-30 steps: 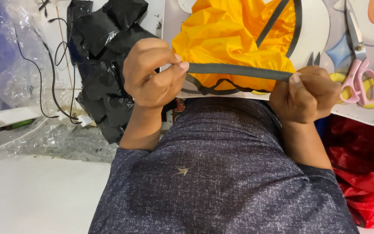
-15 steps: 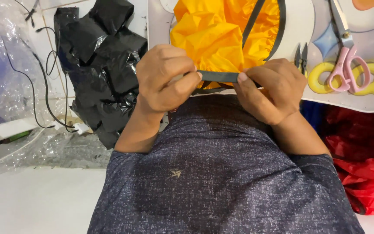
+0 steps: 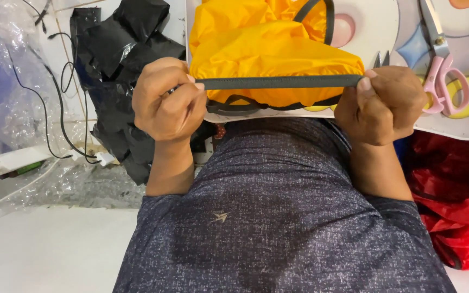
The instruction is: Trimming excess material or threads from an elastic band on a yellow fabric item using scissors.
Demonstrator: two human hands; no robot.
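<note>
While the strap (image 3: pixel 278 82) ran taut and level between both fists, its ends were hidden inside the closed fingers, so how far it continued past each grip could not be told. The left hand (image 3: pixel 168 100) was closed on the strap's left end, pinched under the thumb; the right hand (image 3: pixel 382 104) was closed on the right end, thumb pressed on top. Behind the strap bulged the yellow fabric (image 3: pixel 261 51), bunched so that its shape was hard to read and cut off by the top edge; a second dark band curved under it and another looped near the top. It lay on a white board (image 3: pixel 375 32) printed with pastel shapes, partly covered. Pink-handled scissors (image 3: pixel 443 70) lay on the board right of the right hand, blades cut off at the top. Black plastic (image 3: pixel 120 59) was heaped left of the left hand, clear wrap (image 3: pixel 6 103) further left, red fabric (image 3: pixel 457 211) at the lower right
</note>
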